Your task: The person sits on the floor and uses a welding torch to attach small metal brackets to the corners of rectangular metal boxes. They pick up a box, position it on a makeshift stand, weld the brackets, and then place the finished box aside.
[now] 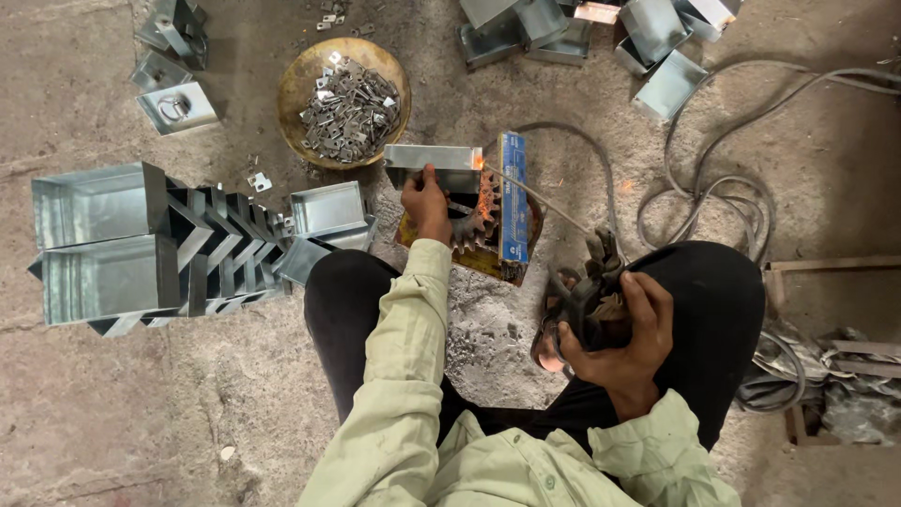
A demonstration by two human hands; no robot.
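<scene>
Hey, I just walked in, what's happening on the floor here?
A person sits on the concrete floor welding. The left hand steadies a small open metal box propped on a toothed gear. The right hand grips an electrode holder whose thin rod reaches the box's edge, where a spark glows. A stack of similar metal boxes lies at the left, a bowl of small metal pieces sits ahead, and cables loop at the right.

a small metal workshop, worked on the ground. folded sheet-metal boxes [103,244], welding cables [713,188] and a bowl of small brackets [345,101] lie on the dusty concrete floor [141,422].
</scene>
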